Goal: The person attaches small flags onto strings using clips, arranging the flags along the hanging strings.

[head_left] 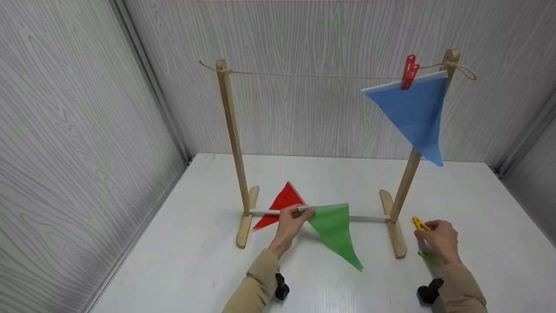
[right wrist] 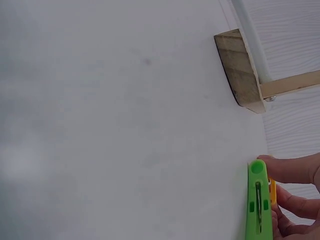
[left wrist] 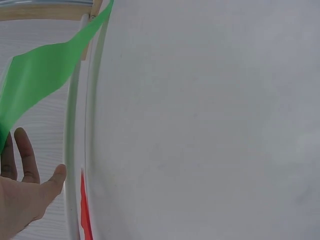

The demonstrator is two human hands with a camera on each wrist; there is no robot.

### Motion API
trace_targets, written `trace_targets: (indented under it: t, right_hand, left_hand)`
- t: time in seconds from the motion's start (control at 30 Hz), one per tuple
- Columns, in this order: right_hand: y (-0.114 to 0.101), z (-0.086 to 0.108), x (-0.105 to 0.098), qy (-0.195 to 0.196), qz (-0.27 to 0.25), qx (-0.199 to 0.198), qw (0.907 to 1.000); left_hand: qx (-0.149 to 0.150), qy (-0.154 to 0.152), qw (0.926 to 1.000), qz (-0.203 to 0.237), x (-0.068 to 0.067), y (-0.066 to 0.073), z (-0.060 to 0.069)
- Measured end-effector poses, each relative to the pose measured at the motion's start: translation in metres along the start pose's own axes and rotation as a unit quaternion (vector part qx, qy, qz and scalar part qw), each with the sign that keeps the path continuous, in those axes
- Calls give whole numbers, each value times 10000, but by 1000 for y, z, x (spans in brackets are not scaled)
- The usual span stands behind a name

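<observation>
Both hands pinch tight: left hand (head_left: 290, 221) the white-edged green triangular flag (head_left: 336, 228) in front of the wooden stand (head_left: 234, 139), right hand (head_left: 442, 240) the yellow plastic clothespin (head_left: 419, 223) right of it, so I'd hold that edge level.

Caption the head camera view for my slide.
Left grip holding a green triangular flag, right grip a yellow plastic clothespin; a blue triangular flag hangs from brown twine.
</observation>
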State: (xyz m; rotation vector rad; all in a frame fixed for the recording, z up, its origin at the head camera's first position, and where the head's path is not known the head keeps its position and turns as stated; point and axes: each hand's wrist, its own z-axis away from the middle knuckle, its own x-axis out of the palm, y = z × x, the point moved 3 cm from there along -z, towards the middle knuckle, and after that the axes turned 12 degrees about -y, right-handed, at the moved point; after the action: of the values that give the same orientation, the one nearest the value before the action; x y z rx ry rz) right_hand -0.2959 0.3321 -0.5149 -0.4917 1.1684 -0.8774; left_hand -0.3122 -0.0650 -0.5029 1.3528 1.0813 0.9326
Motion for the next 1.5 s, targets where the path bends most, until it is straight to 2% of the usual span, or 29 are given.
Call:
trace_targets:
  t: [0.23, 0.47, 0.7, 0.8, 0.97, 1.07, 1.17, 1.27, 1.33, 1.43, 1.5]
  right_hand:
    - [0, 1, 0, -175, -335, -20, 9993]
    - [-2, 1, 2, -312, -381, 48, 9988]
    - [-6, 3, 5, -140, 84, -494, 9986]
    - [-9, 6, 5, -148, 28, -515, 9986]
    - [-14, 12, 4, 55, 64, -844, 9964]
    - [-18, 15, 3, 154, -84, -1022, 9946]
    - [-22, 17, 3, 160, -493, -1214, 9912]
    - [-24, 20, 4, 119, -1075, -1456, 9834]
    - [-26, 22, 4, 81, -1657, -1627, 9726]
    - [-28, 25, 6, 66, -2723, -1773, 9457]
    - [-31, 26, 6, 187, -3446, -1813, 9209]
  left_hand:
    - [78, 48, 9999, 55, 0, 1, 0]
    - [91, 80, 9999, 8, 0, 3, -1]
    - [194, 45, 9997, 156, 0, 4, -1]
    - [159, 61, 9997, 182, 0, 4, 0]
    - [115, -5, 9997, 211, 1, 6, 2]
    - [185, -14, 9995, 265, 1, 9, 2]
    - [248, 14, 9992, 312, -1, 12, 2]
    - [287, 69, 9991, 316, -4, 15, 2]
    - [320, 101, 9990, 302, -6, 19, 2]
    - [383, 155, 9986, 318, -8, 25, 3]
    - [442, 209, 9982, 337, -10, 31, 3]
